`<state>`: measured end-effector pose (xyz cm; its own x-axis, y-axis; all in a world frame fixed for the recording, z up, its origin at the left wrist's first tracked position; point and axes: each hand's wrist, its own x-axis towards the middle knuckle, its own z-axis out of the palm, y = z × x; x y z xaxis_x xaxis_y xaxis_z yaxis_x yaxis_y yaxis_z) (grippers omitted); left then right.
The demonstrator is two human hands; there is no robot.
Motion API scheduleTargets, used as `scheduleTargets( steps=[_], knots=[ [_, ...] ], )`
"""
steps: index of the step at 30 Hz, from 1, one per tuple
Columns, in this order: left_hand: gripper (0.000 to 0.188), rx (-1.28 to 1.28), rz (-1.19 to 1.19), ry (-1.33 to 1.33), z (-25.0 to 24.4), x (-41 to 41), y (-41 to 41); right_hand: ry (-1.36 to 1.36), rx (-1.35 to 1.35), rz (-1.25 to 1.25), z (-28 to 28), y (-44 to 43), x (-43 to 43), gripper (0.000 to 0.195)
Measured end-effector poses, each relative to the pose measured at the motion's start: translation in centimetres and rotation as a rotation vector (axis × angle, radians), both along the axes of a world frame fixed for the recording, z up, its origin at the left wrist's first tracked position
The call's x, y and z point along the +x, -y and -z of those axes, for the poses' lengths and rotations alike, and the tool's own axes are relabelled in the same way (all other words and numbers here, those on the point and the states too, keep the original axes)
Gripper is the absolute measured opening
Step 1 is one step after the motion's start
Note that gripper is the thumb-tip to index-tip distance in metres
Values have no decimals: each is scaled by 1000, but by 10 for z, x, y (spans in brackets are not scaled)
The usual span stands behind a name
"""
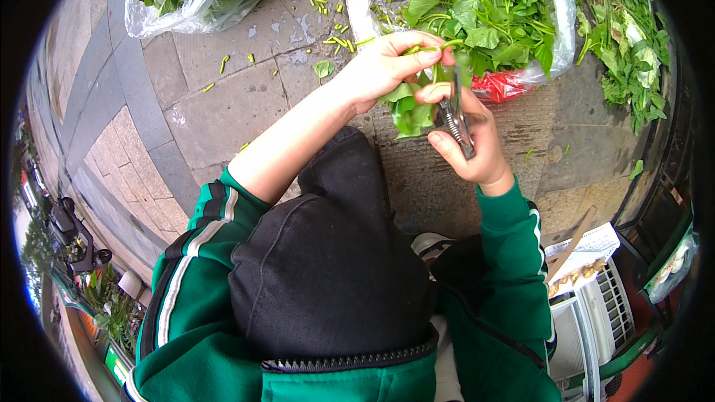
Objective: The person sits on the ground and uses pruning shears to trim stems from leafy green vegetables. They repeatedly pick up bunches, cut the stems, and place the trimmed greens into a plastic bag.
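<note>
My left hand [391,61] pinches several green leaf stems, and their broad leaves [412,113] hang below the fingers. These look like sweet potato leaves. In my right hand [480,139] is a pair of spring-loaded snips [459,125], its coil spring showing between the handles. The blurred blades point up, beside the stem ends at my left fingertips. Just beyond both hands lies a clear plastic bag [565,17] with its rim rolled open, heaped with loose leafy greens [480,11]. A red patch [503,86] marks the bag's near side.
Another clear bag of greens [206,5] stands at the upper left. Cut stem pieces [321,5] litter the paving [234,111]. A pile of leafy stalks [634,61] lies at the right. White plastic baskets [611,296] and a cardboard piece with writing [586,251] sit at lower right.
</note>
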<state>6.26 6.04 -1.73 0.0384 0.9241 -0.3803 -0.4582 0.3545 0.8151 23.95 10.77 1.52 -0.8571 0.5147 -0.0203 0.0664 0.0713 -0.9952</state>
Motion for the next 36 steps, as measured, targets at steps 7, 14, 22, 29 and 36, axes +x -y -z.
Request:
scheduleTargets(
  steps=[7, 14, 22, 29, 36],
  knots=[
    [21, -62, -55, -65, -5, -19, 4, 319, 252, 381, 2, -6, -1, 33],
    [20, -144, -59, -162, -3, -15, 19, 527, 220, 252, 16, 12, -5, 36],
    [16, -183, 35, -224, 9, -17, 37, 638, 81, 156, 23, 16, -8, 32],
    [16, -203, 0, -425, 29, -12, 38, 322, 253, 395, 59, -2, 5, 33],
    [24, 308, 297, -1191, 55, 4, 14, 372, -758, 411, 65, -12, 22, 27]
  ],
)
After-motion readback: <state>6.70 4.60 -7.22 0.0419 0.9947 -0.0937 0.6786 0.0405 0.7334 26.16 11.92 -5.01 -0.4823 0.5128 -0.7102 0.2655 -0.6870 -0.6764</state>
